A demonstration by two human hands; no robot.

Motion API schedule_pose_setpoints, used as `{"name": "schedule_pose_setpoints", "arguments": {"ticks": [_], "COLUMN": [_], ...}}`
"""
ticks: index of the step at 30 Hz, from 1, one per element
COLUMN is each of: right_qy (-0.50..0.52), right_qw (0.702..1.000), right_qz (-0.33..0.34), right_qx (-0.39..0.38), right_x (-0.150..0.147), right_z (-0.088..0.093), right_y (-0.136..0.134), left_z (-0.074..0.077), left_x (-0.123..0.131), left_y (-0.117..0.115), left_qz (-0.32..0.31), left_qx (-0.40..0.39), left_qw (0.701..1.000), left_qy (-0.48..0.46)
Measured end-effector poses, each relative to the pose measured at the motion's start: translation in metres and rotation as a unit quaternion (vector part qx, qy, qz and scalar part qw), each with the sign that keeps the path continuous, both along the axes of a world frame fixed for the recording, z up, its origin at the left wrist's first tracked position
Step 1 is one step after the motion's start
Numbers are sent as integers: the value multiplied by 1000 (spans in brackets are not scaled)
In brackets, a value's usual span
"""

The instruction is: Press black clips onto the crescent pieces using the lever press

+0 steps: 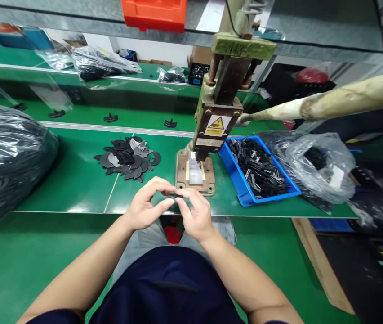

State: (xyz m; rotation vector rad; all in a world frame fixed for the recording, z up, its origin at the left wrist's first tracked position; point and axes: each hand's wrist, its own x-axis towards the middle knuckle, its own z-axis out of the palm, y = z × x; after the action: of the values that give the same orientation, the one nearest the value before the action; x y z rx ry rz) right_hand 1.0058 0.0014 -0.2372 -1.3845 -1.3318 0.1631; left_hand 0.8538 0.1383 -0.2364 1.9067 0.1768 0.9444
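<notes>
A small dark part (174, 195) is pinched between my two hands, mostly covered by the fingers. My left hand (146, 207) grips it from the left with thumb and forefinger, and my right hand (197, 213) grips it from the right. Both hands are over the bench's front edge, just in front of the press base (195, 185). On that base sits a pale block fixture (196, 174) under the hand press's dark ram. To the left lies a pile of flat, dark, curved pieces (132, 159). A blue bin (234, 175) right of the press holds many thin black parts.
The press lever (329, 101) reaches out to the right. A big plastic bag of black parts (9, 157) fills the left side. Clear bags (319, 166) lie at the right. Several curved assemblies (110, 118) sit on the green strip behind. Overhead hangs an orange bin (154, 15).
</notes>
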Motion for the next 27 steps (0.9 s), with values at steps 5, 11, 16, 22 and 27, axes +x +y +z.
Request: {"name": "schedule_pose_setpoints", "arguments": {"ticks": [5,11,16,22,27], "right_qy": [-69,-90,-84,-95,-129], "right_qw": [997,994,996,995,991], "right_qz": [-1,-20,-28,-30,-16], "right_qx": [41,53,16,24,15], "right_x": [6,8,10,10,27], "right_z": [-8,-17,-21,-23,-13], "right_y": [-6,-13,-17,-18,-24], "left_z": [-2,-8,-14,-16,-15], "left_x": [1,-3,-3,-3,-1], "left_y": [-14,-17,-17,-17,-10], "left_qz": [16,5,12,22,5], "left_qx": [44,53,55,77,129], "left_qw": [999,999,998,997,991], "left_qy": [4,10,11,12,21]}}
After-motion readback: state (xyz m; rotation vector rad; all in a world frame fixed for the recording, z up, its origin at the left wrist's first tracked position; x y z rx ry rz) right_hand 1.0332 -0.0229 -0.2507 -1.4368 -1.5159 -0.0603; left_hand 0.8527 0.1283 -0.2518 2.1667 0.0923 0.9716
